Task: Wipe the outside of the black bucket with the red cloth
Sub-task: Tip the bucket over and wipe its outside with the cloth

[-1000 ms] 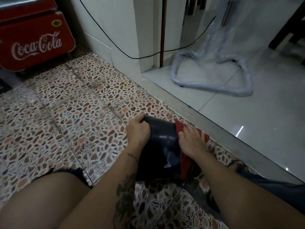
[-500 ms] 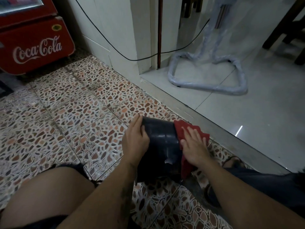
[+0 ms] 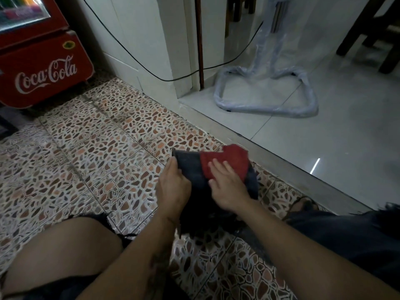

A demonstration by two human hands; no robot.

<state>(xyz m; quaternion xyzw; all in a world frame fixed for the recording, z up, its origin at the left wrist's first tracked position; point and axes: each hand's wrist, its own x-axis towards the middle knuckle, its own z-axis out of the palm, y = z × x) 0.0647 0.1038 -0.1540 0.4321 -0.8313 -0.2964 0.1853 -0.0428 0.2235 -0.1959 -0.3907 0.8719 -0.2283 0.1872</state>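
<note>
The black bucket [image 3: 191, 169] lies on its side on the patterned floor between my knees. My left hand [image 3: 173, 187] grips its left side and steadies it. The red cloth [image 3: 229, 159] is spread over the bucket's upper right wall. My right hand [image 3: 227, 185] lies flat on the cloth with fingers spread, pressing it against the bucket. The bucket's lower part is hidden by my hands and forearms.
A red Coca-Cola cooler [image 3: 43, 68] stands at the far left. A raised grey sill [image 3: 281, 167] runs diagonally just right of the bucket. A plastic-wrapped stand [image 3: 266, 98] sits on the white tiles beyond, with a black cable [image 3: 138, 59] along the wall.
My right hand and the red cloth have slid from the bucket's right side up onto its top wall. The left hand stays on the left side.
</note>
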